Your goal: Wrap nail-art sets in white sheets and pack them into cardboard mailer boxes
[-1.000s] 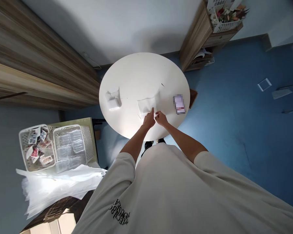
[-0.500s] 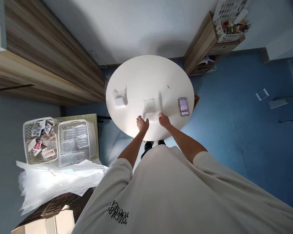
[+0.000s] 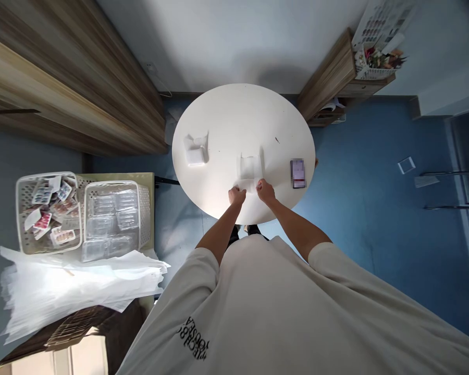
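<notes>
A thin white wrapping sheet [image 3: 250, 183] lies on the round white table [image 3: 242, 112], around a pale, squarish box [image 3: 250, 167] whose details are washed out. My left hand [image 3: 237, 195] is closed at the sheet's near left corner, fingers pinched. Closed as well, my right hand [image 3: 265, 190] grips the near right corner. One side of the sheet stands up at the right of the box. Farther left, apart from both hands, sits a white wrapped packet [image 3: 196, 155] with loose flaps at its back.
A phone [image 3: 298, 173] lies at the table's right. On a side stand at left are a white basket of small packs [image 3: 49, 213], a basket of clear plastic boxes [image 3: 115, 219] and a stack of white sheets [image 3: 82, 278]. Wooden cabinets [image 3: 82, 78] border the table's left.
My left hand has gone from spread fingers to a pinch on the sheet's near edge. My right hand stays closed at its corner. The view has shifted slightly.
</notes>
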{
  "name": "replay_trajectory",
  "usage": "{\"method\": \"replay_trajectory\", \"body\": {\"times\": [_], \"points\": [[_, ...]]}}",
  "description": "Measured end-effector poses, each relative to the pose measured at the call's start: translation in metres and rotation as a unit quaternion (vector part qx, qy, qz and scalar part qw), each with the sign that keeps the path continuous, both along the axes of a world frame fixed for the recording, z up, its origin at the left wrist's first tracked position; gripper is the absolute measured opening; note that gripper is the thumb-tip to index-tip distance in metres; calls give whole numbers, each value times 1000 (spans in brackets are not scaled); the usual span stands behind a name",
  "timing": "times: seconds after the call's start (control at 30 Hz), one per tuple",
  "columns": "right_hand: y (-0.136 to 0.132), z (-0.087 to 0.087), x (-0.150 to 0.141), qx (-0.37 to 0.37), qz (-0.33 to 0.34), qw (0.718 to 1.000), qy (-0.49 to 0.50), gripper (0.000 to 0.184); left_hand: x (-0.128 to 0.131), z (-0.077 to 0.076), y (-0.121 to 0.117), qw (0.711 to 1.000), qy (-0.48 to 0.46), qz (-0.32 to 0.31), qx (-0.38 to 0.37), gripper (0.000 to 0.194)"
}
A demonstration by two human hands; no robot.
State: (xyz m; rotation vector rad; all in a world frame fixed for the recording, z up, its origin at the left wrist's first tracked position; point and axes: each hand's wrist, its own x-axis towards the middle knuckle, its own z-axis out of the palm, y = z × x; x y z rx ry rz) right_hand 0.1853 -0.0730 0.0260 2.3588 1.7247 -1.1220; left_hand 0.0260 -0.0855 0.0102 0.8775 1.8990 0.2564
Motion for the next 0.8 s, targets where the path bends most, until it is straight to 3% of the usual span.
{"method": "replay_trajectory", "body": {"times": [0.17, 0.23, 0.4, 0.53, 0.8], "points": [[-2, 0, 0, 7, 2, 1000, -3, 24, 9, 2, 4, 997, -29, 68, 9, 46], [-3, -2, 1, 13, 3, 1000, -5, 26, 12, 3, 5, 996, -63, 68, 9, 53], [-6, -3, 8, 28, 14, 999, 12, 35, 25, 7, 7, 995, -89, -25, 48, 41], [-8, -2, 20, 27, 29, 999, 36, 43, 37, 8, 7, 990, -60, -94, 89, 44], [-12, -5, 37, 5, 40, 996, 78, 54, 50, -4, 9, 980, -28, -153, 121, 48]]}}
